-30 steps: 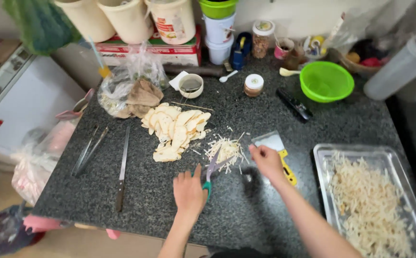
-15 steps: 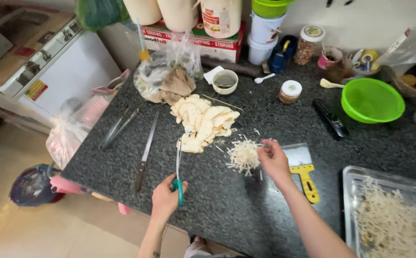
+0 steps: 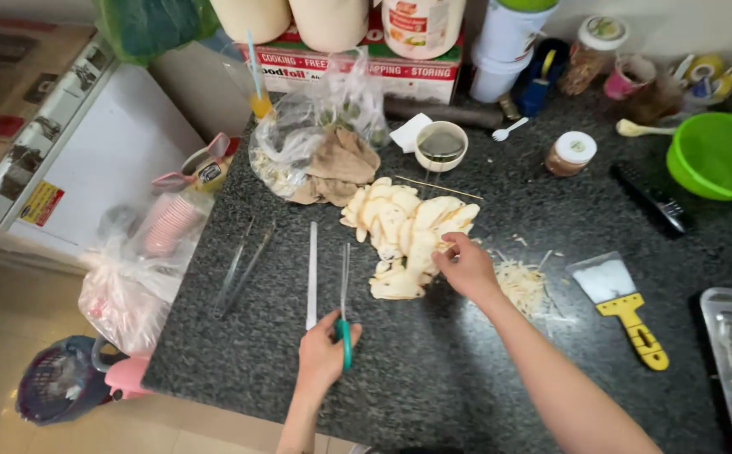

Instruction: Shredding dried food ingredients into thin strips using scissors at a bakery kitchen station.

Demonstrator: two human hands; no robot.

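My left hand (image 3: pixel 322 357) is closed around the green handle of a pair of scissors (image 3: pixel 344 290) whose blades lie flat on the dark stone counter (image 3: pixel 433 387), pointing away from me. My right hand (image 3: pixel 467 267) rests on the near edge of a pile of pale thin slices (image 3: pixel 404 220), fingertips pinching at one slice. A small heap of fine pale shreds (image 3: pixel 524 284) lies just right of that hand. A long knife (image 3: pixel 311 273) lies beside the scissors, to their left.
Metal tongs (image 3: pixel 244 265) lie left of the knife. A yellow-handled scraper (image 3: pixel 626 307), a metal tray (image 3: pixel 719 353) of shreds, a green bowl (image 3: pixel 719 155), a small bowl (image 3: pixel 440 145), a jar (image 3: pixel 572 153) and a plastic bag (image 3: pixel 324 139) surround the work spot.
My right hand has moved left from the heap of shreds onto the slice pile. My left hand with the scissors has shifted left. The view has swung left.
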